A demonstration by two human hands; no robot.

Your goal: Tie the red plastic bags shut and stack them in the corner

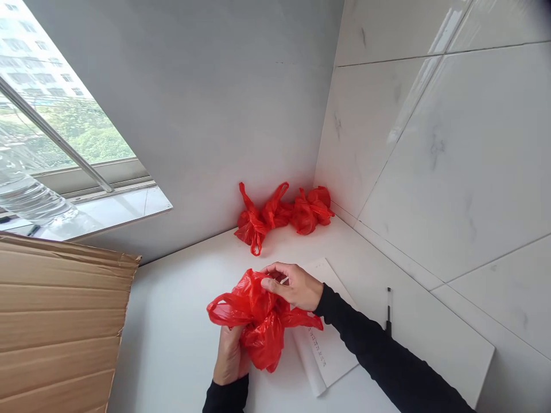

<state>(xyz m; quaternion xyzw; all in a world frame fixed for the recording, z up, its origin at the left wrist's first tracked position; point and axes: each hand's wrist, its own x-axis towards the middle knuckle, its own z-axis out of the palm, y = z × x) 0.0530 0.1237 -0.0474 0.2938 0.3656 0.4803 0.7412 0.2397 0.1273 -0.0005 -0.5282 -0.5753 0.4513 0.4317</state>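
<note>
Holding red bag (263, 330) | left hand (230, 354) grasping underside | right hand (297, 287) pinching top | notebook (338, 358) on table (167, 327)

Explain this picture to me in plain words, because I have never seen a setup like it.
There is no machine here. You are looking at a person's own two bare hands, with black sleeves at the wrists. The one picture comes from a camera worn on that person's head, looking forward and down.

The left hand is under a crumpled red plastic bag, its fingers mostly hidden; the right hand touches the bag's upper part. Together they hold it above a white table.

Farther back on the table, near the corner, lie more red bags. A white notebook lies partly behind the held bag and right arm, and a pen lies farther right. Cardboard shows at the left edge.
</note>
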